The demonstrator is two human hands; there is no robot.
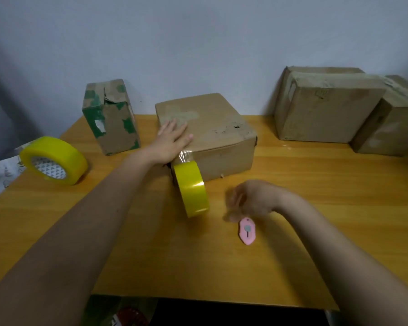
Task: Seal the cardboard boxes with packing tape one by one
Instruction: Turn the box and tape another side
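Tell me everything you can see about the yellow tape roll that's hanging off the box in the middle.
The yellow packing tape roll stands on edge against the near left corner of the flat brown cardboard box. Its glossy yellow band faces the camera; the core is hidden. A clear strip runs from it up over the box corner, so it is uncut. It leans toward the camera, its lower edge near the wooden table. Neither hand touches it; the left hand presses flat on the box top just above.

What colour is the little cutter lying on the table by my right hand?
Pink, with a grey slider; the cutter shows clearly in the head view.
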